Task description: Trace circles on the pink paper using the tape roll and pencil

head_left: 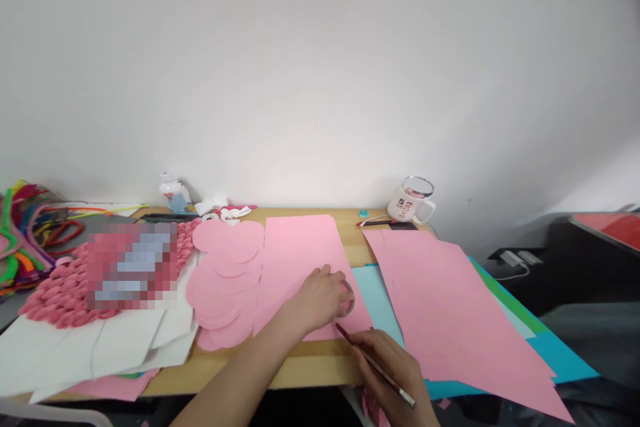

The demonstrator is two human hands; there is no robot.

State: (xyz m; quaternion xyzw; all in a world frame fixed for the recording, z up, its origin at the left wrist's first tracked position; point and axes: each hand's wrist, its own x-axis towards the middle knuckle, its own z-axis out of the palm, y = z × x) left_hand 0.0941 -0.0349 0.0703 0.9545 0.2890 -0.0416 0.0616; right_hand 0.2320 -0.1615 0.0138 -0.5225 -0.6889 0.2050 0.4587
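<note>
At the bench (310,367), the left hand (321,297) clasps a round thing (347,301) on the sheet (305,247); the right hand (397,359) grips a pencil (371,360) (tip near that round thing).

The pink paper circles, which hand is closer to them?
Left. The left hand is on the pink sheet beside the circles; the right hand, holding a pencil, is farther right.

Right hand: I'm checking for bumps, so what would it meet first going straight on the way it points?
Led by its pencil, the right hand would probably meet the left hand near its wrist; depth is unclear, so the tip may graze the pink sheet sooner.
</note>
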